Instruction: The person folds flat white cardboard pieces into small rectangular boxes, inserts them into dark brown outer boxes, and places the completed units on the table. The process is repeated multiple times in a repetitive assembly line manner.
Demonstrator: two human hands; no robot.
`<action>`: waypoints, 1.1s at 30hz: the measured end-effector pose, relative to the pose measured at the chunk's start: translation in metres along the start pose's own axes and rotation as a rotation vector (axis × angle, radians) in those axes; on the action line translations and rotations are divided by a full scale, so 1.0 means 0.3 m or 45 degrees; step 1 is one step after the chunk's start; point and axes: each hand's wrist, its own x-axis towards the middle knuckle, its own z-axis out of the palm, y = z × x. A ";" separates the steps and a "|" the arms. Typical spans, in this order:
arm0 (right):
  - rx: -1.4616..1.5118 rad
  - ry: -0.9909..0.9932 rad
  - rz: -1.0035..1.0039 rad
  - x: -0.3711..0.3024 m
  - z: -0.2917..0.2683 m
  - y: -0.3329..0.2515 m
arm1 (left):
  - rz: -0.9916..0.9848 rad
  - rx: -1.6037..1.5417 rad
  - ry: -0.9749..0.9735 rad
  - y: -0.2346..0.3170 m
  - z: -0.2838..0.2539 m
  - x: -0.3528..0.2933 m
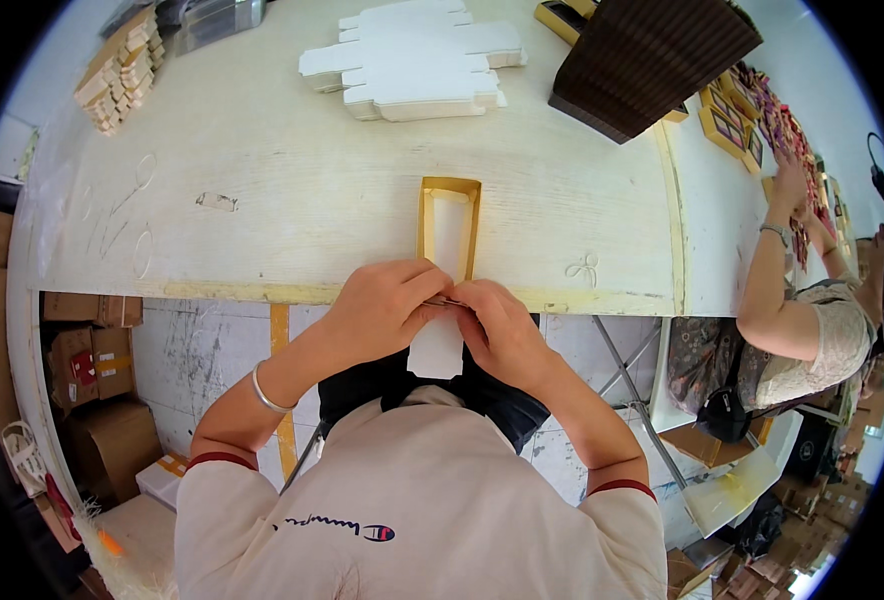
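A small gold-sided cardboard box (pixel 427 228), long and narrow, lies at the table's front edge with its far end folded up. A white flap (pixel 435 352) hangs from its near end, below the table edge. My left hand (pixel 387 298) has its fingers closed on the near end from the left. From the right, my right hand (pixel 507 330) pinches the same end, its fingertips meeting the left ones. The fingers cover most of that end, so the fold under them is hidden.
White flat carton blanks (pixel 417 62) are stacked at the back. Right of them stands a tall pile of dark brown ridged trays (pixel 652 62). Tan folded pieces (pixel 122 75) are piled far left. Thin rubber bands (pixel 582 267) lie near the front edge. A co-worker's hand (pixel 789 183) reaches among small packages.
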 end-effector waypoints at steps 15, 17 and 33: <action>-0.055 0.011 0.056 0.006 -0.043 0.020 | -0.355 -0.725 -0.280 -0.014 -0.084 0.028; 0.343 0.128 0.327 0.014 -0.020 0.024 | -0.230 -0.778 -0.350 -0.054 -0.085 0.017; -0.842 0.015 -0.155 0.057 -0.010 -0.021 | 0.069 0.276 0.334 0.007 0.032 -0.026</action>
